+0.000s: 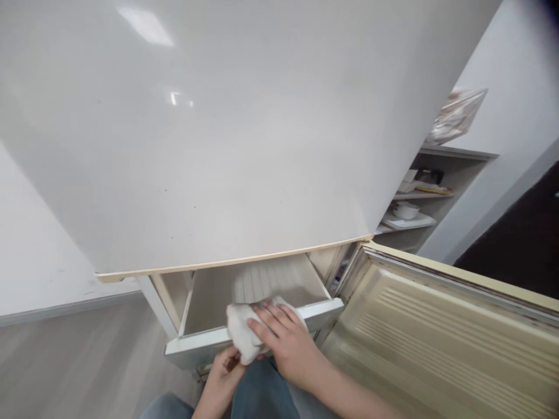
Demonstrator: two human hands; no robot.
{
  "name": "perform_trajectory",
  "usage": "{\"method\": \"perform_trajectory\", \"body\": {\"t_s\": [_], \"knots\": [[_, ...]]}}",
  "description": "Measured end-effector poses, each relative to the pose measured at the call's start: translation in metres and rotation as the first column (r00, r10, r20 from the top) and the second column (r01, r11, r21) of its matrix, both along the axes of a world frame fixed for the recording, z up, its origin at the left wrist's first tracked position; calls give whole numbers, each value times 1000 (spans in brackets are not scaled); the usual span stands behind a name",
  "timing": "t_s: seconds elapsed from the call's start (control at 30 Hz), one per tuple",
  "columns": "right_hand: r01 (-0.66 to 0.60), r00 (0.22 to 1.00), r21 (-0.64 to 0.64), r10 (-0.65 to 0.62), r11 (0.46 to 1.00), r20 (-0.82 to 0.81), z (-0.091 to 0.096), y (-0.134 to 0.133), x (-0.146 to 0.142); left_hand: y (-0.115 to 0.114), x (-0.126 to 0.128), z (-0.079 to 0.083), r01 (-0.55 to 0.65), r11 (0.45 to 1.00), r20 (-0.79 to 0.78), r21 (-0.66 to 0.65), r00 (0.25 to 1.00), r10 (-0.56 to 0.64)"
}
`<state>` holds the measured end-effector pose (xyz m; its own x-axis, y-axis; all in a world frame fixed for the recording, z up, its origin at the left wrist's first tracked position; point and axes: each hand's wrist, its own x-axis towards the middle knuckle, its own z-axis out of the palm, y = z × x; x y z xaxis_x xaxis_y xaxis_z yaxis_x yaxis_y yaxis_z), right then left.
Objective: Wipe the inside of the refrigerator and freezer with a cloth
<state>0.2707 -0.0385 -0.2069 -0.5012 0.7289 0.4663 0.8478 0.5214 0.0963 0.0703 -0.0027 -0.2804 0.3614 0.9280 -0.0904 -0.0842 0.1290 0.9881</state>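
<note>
A folded white cloth lies over the front edge of a pulled-out freezer drawer. My right hand presses on the cloth from above, its fingers laid across it. Lower down and to the left, my left hand pinches the cloth's bottom corner, with fingers curled. The drawer has a pale ribbed bottom, and part of its front is hidden behind the cloth and hands. To the right, the freezer door stands swung open, showing its ribbed cream inner panel.
Above the drawer is the large white upper door of the fridge. At right, a shelf unit holds a white bowl and other items, with a clear plastic bag on top. Grey wood-look floor lies at left.
</note>
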Motion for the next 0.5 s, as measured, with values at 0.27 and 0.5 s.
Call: {"method": "perform_trajectory", "body": {"t_s": [0.27,0.5], "knots": [[293,942,226,-241,929,-232,-42,-32,103,0,13,11,10,994,-31,-110,999,-14],[501,377,-103,-324,859,-868,-72,-51,107,3,21,27,-90,991,-103,-101,991,80]]}}
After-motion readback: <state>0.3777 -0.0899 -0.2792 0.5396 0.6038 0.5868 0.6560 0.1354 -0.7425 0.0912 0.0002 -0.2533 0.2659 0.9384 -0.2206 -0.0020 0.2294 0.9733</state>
